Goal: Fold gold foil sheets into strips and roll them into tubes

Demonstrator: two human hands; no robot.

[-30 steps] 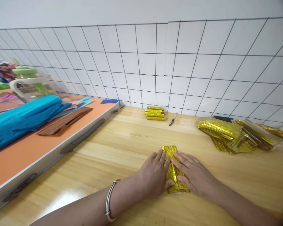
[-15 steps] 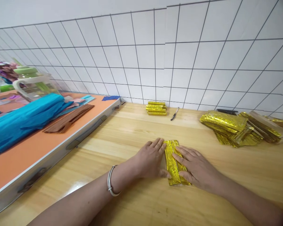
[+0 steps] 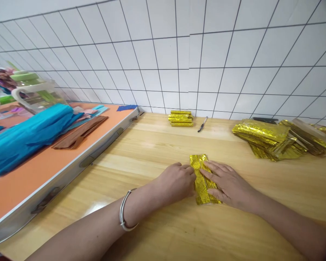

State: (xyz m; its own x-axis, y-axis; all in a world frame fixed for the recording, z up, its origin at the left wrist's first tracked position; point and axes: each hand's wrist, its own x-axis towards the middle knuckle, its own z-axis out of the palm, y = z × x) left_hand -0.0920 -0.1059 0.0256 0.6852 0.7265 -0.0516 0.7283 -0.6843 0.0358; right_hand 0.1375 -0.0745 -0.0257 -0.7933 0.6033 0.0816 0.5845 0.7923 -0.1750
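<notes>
A crinkled gold foil piece (image 3: 200,181), folded lengthwise, lies flat on the wooden table (image 3: 136,159) in front of me. My left hand (image 3: 177,181) is closed at the foil's left edge, its fingers curled under; the fingertips are hidden. Spread over the foil's right half, my right hand (image 3: 229,184) rests palm down with its fingers apart, pressing the foil to the table. A silver bangle (image 3: 122,212) circles my left wrist.
Small gold foil rolls (image 3: 180,119) and a pen (image 3: 202,124) lie near the tiled wall (image 3: 168,54). A heap of gold foil (image 3: 263,136) sits at the right. On the left, an orange-topped surface (image 3: 97,136) bears blue material (image 3: 29,134) and a brown strip (image 3: 81,133).
My left hand has gone from stretched fingers beside the foil to curled fingers at its left edge. My right hand stays on the foil. The camera view has tilted slightly down.
</notes>
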